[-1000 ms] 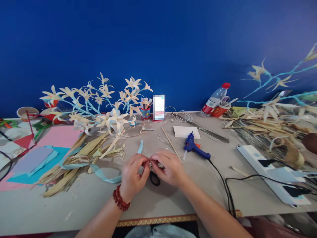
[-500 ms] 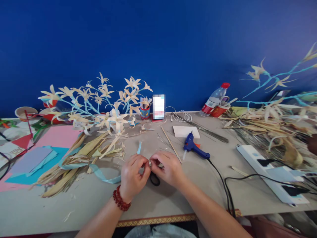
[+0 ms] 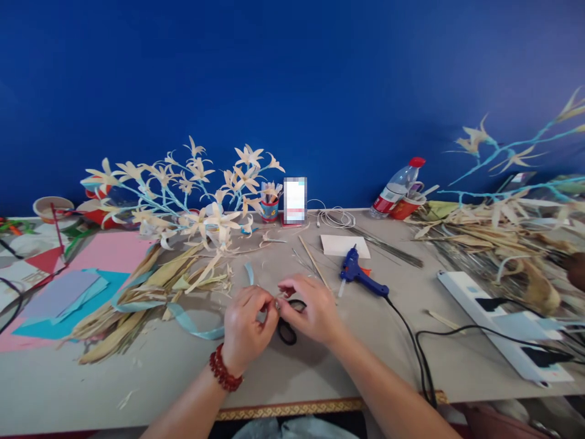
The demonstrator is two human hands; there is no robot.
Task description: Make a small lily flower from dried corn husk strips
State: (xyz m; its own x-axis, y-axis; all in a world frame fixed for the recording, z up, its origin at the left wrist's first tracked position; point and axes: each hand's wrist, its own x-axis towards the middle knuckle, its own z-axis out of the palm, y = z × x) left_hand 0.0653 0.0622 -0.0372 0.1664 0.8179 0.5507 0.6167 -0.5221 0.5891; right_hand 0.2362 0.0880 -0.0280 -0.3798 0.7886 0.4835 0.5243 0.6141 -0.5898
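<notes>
Just above the black-looped scissors (image 3: 287, 333) on the grey desk (image 3: 173, 387), our left hand (image 3: 249, 320) pinches a tiny pale piece (image 3: 281, 297); our right hand (image 3: 313, 312) holds thumb and forefinger parted beside it.

Left hand (image 3: 250, 320), toward 7 o'clock: I wear a bracelet (image 3: 223, 371) around the wrist, made of dark red, glossy, rounded beads that appear to sit in more than one row. Right hand (image 3: 313, 311), toward 5 o'clock: bare at the wrist. Both my forearms (image 3: 388, 378) are uncovered. At 6 o'clock, pale grey-blue clothing (image 3: 297, 428), creased, cut off by the lower edge; garment type undetermined.
</notes>
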